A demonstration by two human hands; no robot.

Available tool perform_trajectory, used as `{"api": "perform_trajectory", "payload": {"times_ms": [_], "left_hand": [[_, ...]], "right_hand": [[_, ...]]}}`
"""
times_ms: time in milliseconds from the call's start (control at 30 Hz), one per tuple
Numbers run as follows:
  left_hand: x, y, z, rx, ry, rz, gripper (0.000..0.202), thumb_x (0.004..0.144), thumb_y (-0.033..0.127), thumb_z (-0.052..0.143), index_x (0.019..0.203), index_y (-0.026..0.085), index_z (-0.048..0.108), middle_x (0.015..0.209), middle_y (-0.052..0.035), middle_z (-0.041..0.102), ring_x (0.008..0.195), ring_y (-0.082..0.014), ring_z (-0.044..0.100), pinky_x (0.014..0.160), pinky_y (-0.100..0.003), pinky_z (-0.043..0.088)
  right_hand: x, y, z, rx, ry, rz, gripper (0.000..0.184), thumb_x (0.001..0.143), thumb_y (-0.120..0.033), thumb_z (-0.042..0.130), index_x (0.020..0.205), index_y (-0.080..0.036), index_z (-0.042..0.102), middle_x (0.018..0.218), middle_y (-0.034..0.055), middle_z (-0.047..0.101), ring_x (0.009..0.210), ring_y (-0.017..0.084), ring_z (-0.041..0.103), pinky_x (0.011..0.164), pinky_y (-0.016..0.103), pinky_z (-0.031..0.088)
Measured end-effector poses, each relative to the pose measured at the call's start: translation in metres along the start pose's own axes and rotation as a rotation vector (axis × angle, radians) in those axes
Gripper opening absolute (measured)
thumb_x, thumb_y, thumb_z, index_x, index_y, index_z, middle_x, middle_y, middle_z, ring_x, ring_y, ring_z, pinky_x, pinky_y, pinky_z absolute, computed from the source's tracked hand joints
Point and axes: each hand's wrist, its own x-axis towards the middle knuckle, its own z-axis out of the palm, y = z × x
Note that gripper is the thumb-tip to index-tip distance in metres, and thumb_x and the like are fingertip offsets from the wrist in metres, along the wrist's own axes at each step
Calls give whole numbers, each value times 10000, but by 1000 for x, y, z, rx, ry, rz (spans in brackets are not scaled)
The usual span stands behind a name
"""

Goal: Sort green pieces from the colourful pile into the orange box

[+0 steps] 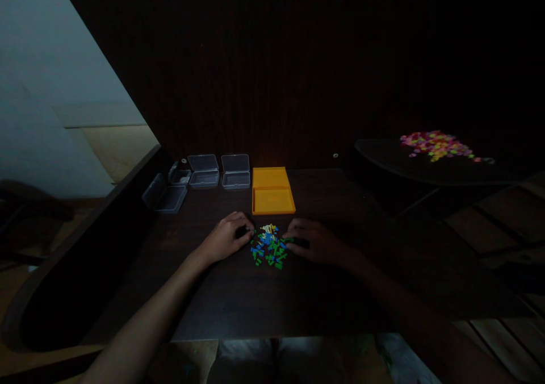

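Very dim. Left of centre frame: three clear lidded cases, one [166, 196] angled at the bench [238, 299] edge and two [203, 170] [235, 171] side by side behind. Left hand [223, 239] rests on the bench, fingers curled, tips touching the left edge of a heap of small bricks [268, 246] in blue, green and yellow. Can't tell if it pinches one. The heap sits mid-frame between both hands, about equally near each, with no clear long axis. An open orange box [272, 191] is just behind the heap, nothing between. Right hand [317, 242] lies flatter, fingers at the heap's right edge; grip unreadable in the dark. Far right, well apart: a pink-yellow pile [438, 144] on a dark side table [426, 171].
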Motion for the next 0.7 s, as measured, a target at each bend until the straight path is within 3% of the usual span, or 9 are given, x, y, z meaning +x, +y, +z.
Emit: {"api": "perform_trajectory", "payload": {"times_ms": [533,700], "left_hand": [[2,1,1,-25,2,10,65,876,231,598,868,198,653,891,-42,673,870,-187,604,801,-317,470],[4,2,3,-10,-11,28,70,888,226,576,886,199,641,901,-33,682,881,-180,611,883,-346,457]], "right_hand": [[2,1,-4,50,-89,87,191,934,-234,588,1077,-197,709,1003,72,653,911,179,635,826,321,518],[2,1,-5,54,-127,106,163,933,-212,589,1031,-188,717,993,65,639,909,175,628,820,305,510]]}}
